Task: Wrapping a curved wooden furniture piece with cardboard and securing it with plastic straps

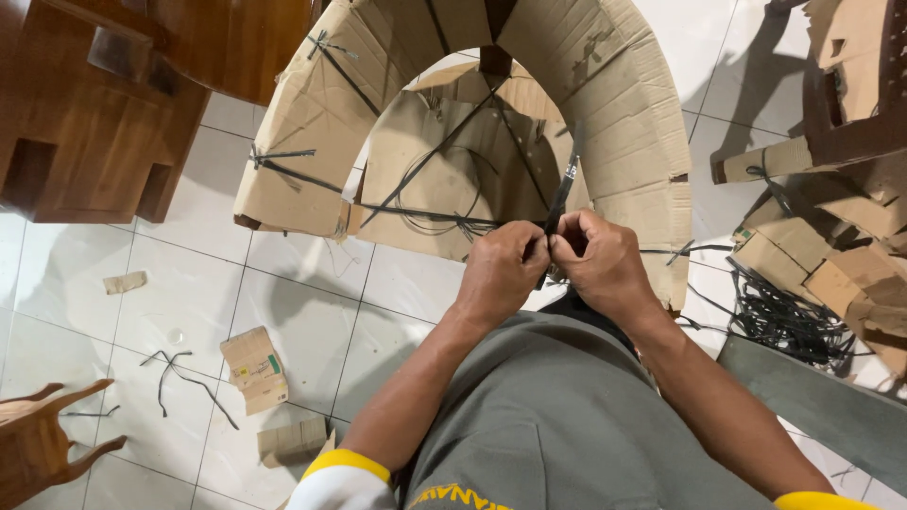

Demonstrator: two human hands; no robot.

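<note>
Both hands are raised at mid-frame, knuckles touching. The left hand is curled tight, fingers pinched on a black strap. The right hand is likewise closed on the same strap, thumb and fingers pressed together just beside the left. The strap rises from the hands, tilting up and to the right, and its free end stands against the far cardboard.

Directly beyond the hands stands a cardboard-wrapped frame, arch-shaped, its wrapping creased and torn in places. Further black straps cross it: several run diagonally over the inner panel and meet near the hands, others bind the left leg of the arch. Whether the held strap is tied to the frame cannot be told; the join is hidden behind the fingers.

Surroundings: white tiled floor. Far left, a dark wooden piece. Near left, the tips of wooden legs. On the floor at left lie cardboard scraps, with loose strap offcuts beside them. At right, a heap of cut straps lies near a pile of cardboard pieces, with another wrapped wooden item behind it at far right.

The person wears a grey shirt with yellow-edged sleeves.
</note>
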